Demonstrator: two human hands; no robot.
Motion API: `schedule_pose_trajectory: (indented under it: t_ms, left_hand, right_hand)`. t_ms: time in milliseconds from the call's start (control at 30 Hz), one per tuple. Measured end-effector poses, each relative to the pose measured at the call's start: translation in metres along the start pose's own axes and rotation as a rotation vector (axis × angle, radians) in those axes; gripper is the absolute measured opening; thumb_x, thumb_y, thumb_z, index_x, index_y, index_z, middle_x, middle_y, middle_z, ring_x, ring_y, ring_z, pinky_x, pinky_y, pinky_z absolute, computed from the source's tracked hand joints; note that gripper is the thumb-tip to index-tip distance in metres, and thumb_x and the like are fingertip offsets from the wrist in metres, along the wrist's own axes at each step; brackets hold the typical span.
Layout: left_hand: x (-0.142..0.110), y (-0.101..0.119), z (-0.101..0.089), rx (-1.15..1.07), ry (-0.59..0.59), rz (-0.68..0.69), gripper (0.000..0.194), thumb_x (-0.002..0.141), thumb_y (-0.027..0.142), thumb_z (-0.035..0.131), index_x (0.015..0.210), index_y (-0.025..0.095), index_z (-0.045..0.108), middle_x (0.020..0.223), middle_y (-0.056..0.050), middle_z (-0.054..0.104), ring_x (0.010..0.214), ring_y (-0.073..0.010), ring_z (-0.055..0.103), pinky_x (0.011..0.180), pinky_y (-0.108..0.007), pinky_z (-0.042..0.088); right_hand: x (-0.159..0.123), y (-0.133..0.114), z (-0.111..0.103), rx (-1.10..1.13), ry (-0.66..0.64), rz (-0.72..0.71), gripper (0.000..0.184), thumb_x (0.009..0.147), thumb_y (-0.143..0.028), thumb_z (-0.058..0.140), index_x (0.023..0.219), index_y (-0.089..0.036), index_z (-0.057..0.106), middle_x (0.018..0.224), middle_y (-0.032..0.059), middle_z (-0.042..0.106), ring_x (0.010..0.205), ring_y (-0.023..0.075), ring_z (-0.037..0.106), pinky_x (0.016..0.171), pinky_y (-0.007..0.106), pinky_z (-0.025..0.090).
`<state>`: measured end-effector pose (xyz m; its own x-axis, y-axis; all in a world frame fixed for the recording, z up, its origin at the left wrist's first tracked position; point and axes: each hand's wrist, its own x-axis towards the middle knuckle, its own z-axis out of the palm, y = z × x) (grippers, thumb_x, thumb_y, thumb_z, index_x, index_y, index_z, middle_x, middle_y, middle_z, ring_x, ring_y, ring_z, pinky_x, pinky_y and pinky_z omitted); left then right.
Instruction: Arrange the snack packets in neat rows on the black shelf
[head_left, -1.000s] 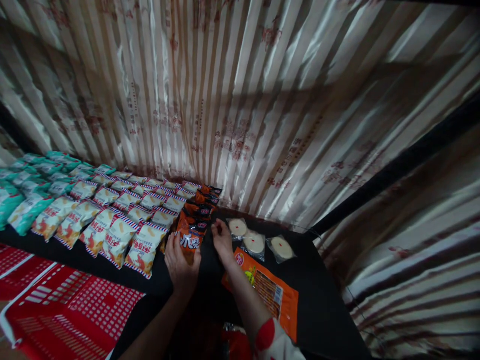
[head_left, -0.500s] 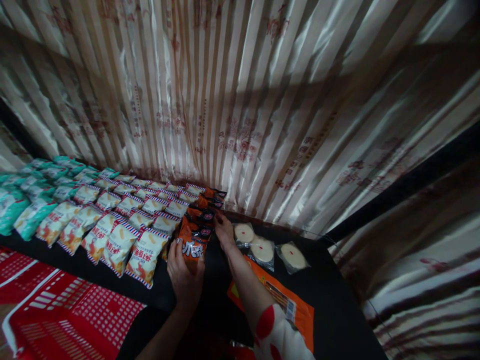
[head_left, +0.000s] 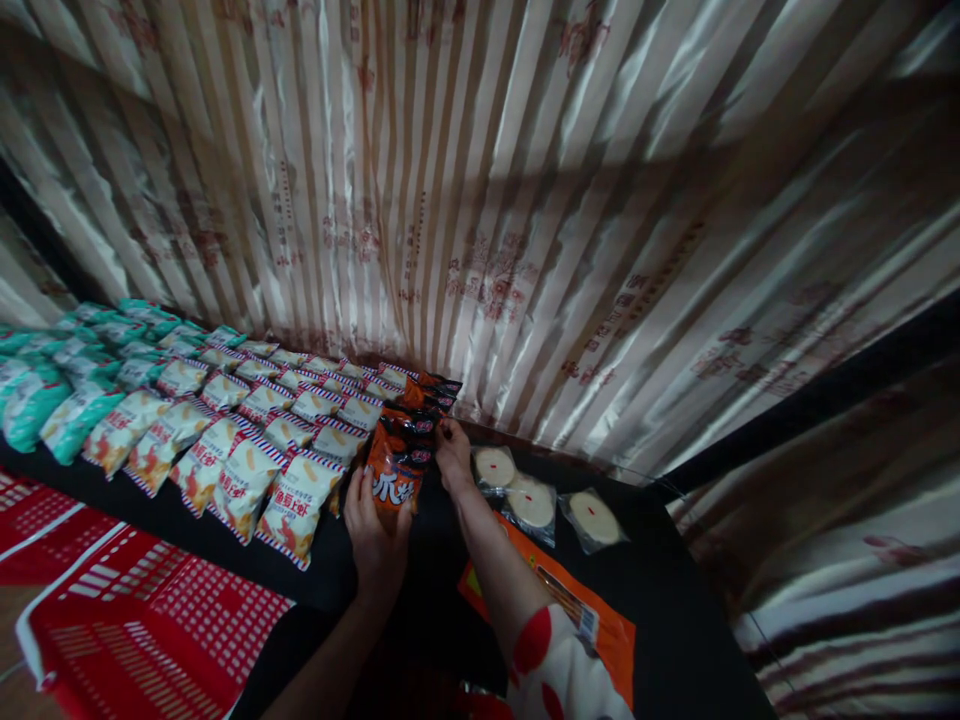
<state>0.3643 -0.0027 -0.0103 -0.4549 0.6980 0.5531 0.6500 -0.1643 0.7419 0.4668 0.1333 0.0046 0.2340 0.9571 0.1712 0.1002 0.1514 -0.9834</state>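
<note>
Beside the rows of cream packets [head_left: 296, 505] and teal packets [head_left: 79, 415], the front orange-and-black packet [head_left: 391, 487] is being held on the black table [head_left: 675, 610], its lower end being cupped between the thumb and fingers of the half-closed left hand [head_left: 376, 540]. The right hand [head_left: 454, 458] is being kept curled at the black packet tops; whether anything is being pinched cannot be told. In 3 clear packets [head_left: 532, 503], 1 pale disc each is being contained. The flat orange pouch [head_left: 607, 625] is being partly hidden by the right forearm [head_left: 495, 560]. Red basketwork [head_left: 150, 620] is being seen below.
</note>
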Motion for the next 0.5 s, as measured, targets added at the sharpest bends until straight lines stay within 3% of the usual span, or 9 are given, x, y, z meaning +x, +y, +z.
schedule_pose_trajectory:
  t_ms: [200,300,400,500]
  left_hand:
    - [0.000,0.000,0.002,-0.048,-0.038,-0.059,0.061,0.084,0.037,0.053,0.137,0.018,0.030,0.137,-0.017,0.035,0.127,-0.0303,0.035,0.103,-0.050,0.033]
    - [0.000,-0.002,0.003,-0.025,-0.032,-0.055,0.061,0.083,0.037,0.053,0.137,0.017,0.031,0.136,-0.018,0.037,0.126,-0.0309,0.036,0.102,-0.052,0.033]
    - [-0.001,-0.003,0.004,-0.009,-0.026,-0.052,0.061,0.083,0.038,0.053,0.136,0.016,0.032,0.136,-0.018,0.038,0.125,-0.0318,0.037,0.101,-0.052,0.033]
    - [-0.002,-0.004,0.004,-0.007,-0.013,-0.046,0.060,0.083,0.039,0.053,0.135,0.015,0.034,0.135,-0.019,0.039,0.124,-0.0320,0.038,0.101,-0.052,0.032]
  right_hand:
    - [-0.008,0.000,-0.001,-0.085,0.082,0.003,0.034,0.076,-0.050,0.052,0.089,-0.019,0.060,0.079,0.0013,0.063,0.071,0.0157,0.056,0.069,0.026,0.043]
    - [-0.019,-0.012,-0.005,-0.137,0.168,-0.068,0.041,0.079,-0.052,0.048,0.099,-0.019,0.059,0.091,0.0044,0.064,0.083,0.0173,0.057,0.078,0.029,0.043]
    - [-0.027,-0.023,-0.008,-0.190,0.127,-0.126,0.040,0.079,-0.053,0.049,0.097,-0.019,0.061,0.094,0.0052,0.064,0.085,0.0181,0.056,0.081,0.030,0.042]
    - [-0.028,-0.027,-0.008,-0.211,0.025,-0.068,0.038,0.075,-0.052,0.056,0.094,-0.020,0.062,0.089,0.0037,0.065,0.080,0.0184,0.058,0.078,0.030,0.043]
